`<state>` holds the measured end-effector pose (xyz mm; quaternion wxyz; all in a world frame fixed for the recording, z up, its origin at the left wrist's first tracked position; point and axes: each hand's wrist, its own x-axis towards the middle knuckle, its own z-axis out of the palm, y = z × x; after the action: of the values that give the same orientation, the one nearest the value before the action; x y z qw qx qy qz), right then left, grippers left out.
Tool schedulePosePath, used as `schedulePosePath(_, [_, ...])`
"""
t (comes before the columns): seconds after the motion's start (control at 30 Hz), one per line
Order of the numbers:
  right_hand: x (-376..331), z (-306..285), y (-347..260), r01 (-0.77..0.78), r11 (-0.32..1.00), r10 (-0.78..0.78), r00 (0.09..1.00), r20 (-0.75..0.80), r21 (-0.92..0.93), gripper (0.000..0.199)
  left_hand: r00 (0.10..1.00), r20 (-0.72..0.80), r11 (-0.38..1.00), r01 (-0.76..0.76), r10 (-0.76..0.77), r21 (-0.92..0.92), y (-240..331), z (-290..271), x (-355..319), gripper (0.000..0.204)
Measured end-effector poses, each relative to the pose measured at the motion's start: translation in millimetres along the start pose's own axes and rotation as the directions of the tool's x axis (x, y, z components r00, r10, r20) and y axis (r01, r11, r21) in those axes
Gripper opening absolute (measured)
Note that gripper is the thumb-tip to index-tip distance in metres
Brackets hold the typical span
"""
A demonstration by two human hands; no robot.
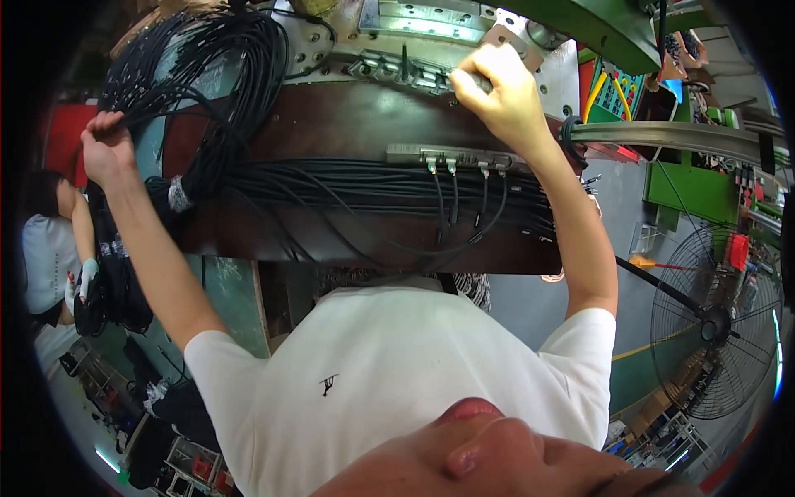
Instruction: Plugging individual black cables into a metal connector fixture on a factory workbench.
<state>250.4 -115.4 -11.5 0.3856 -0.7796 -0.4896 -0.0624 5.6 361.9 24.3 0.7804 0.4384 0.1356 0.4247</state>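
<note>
Reaching wide to both sides in the head view, the person has the left hand (108, 149) at the upper left, its fingers curled and pinching a few strands at the outer edge of the heaped black cables (263, 70). That grip probably lets single strands be parted from the mass. The right hand (499, 91), upper right of centre, is bunched with thumb and fingers bent over the right end of a metal fixture (383, 65); whether it pinches anything there I cannot tell, since the knuckles hide the fingertips. The fixture lies on a drilled metal plate (560, 83), under a green machine arm (580, 29), seemingly to give it a flat, firm base. The cables loop down from the upper left, where a silvery wrap (178, 195) gathers them, likely so the loops do not spread, then run rightward in a loose band across the brown tabletop (348, 124) at mid-frame. Just above that band, a metal bar (404, 154) carries a row of connectors (431, 165) with short leads hanging below, presumably spaced so they stay separate and easy to reach.
</note>
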Motion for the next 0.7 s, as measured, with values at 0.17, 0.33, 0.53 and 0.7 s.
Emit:
schedulePosePath(0.17, [-24,-15,-6,0.123,0.935,-0.129,0.992,0.006,-0.332,0.034,0.927,-0.291,0.106,0.322,-0.237,0.941,-10,60,-41,0.047])
schedulePosePath(0.33, [-74,-24,-32,0.007,0.992,0.023,0.971,0.237,-0.127,0.029,0.453,0.148,0.353,0.410,-0.879,0.841,-65,180,-161,0.047])
schedulePosePath(0.53, [-30,-17,-48,-0.048,0.995,0.042,0.996,0.076,0.086,0.014,0.283,0.449,0.526,0.565,-0.847,0.636,-149,232,-250,0.043])
schedulePosePath(0.7, [57,15,43,-0.262,0.933,0.267,0.964,-0.013,-0.245,0.033,0.274,0.289,0.368,0.861,-0.917,0.351,-147,270,-168,0.035])
